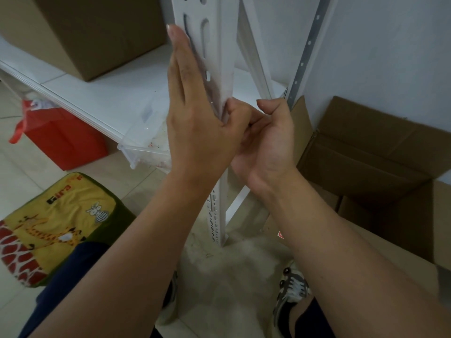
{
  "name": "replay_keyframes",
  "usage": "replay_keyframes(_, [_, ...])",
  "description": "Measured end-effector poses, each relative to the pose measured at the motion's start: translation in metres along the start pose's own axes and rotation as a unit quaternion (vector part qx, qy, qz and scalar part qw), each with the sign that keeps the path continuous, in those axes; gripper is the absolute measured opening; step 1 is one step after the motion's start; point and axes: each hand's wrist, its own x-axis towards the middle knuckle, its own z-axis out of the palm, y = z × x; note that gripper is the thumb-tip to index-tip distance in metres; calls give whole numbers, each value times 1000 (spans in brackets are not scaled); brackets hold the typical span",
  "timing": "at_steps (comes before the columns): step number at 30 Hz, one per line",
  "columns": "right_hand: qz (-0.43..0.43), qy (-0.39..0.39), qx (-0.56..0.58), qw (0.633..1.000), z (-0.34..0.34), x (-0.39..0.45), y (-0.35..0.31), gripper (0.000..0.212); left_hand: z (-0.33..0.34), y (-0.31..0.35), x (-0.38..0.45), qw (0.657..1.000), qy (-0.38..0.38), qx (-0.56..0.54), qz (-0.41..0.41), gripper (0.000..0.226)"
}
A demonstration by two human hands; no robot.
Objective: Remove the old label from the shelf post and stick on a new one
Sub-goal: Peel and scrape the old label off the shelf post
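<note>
1. The shelf post (220,69) is the landmark: a white painted metal upright, angle-shaped, with long rounded slots and small holes punched along its face. It stands upright on the pale tiled floor (231,272).
2. The left hand (197,123) lies flat against the post's left face, fingers straight and together, pointing up along it, thumb wrapped toward the front edge.
3. The right hand (268,142) sits just right of the post, fingers curled inward toward the left thumb; whether it pinches anything I cannot tell, as the fingertips are hidden.
4. No label shows clearly. A faint greyish, smudged patch on the post beside the left fingers may be a label or leftover glue.
5. Judged step: either peeling at the post's edge or smoothing something down; the picture does not settle which.
6. The next move likely calls for a steady flat press or a slow peel along the smooth metal.
7. Left of the post sit a white shelf board (97,93), a matte cardboard box (85,32) and a clear plastic bin (146,147).
</note>
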Motion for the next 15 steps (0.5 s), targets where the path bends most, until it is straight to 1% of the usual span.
replay_keyframes(6, [3, -7, -12, 1000, -2, 0, 1, 45, 1, 2, 1, 1000, 8, 5, -4, 83])
replay_keyframes(15, [5, -8, -15, 1000, 1, -3, -1, 42, 3, -2, -2, 1000, 3, -5, 1, 83])
